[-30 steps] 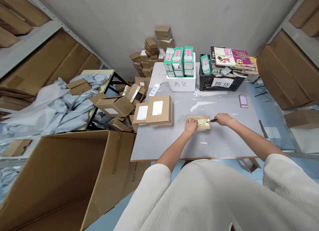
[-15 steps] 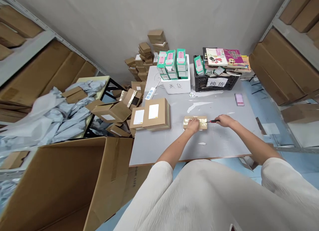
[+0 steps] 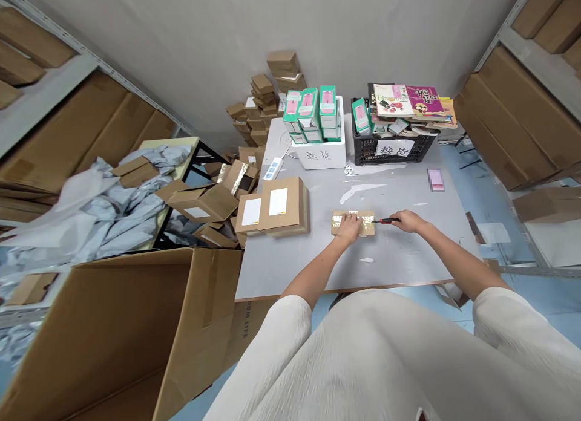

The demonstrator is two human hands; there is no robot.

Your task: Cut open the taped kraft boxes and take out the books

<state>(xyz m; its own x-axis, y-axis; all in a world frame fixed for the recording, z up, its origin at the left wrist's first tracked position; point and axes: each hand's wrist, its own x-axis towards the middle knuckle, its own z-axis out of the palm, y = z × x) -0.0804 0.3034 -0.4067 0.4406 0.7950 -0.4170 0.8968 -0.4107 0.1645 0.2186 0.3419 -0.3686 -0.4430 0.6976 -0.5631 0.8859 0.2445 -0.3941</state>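
The hands are apart: the right hand is wrapped around a red-and-black tool, its tip at the right end of a small box; the left hand lies over the small box, whether gripping I cannot tell. The small box sits on the bench, with two cartons to its left.

You've got bright, even light on your table, apparently from above; the exact source can't be told. Soft shadow beside your left forearm. Glare streaks the clear tape. Inside your big open carton it's dim. Wide lens: left shelving and right shelving lean and stretch at your edges. Small pink item is blocky, pixelated. Your red-and-black tool reads okay; its tip barely resolves.
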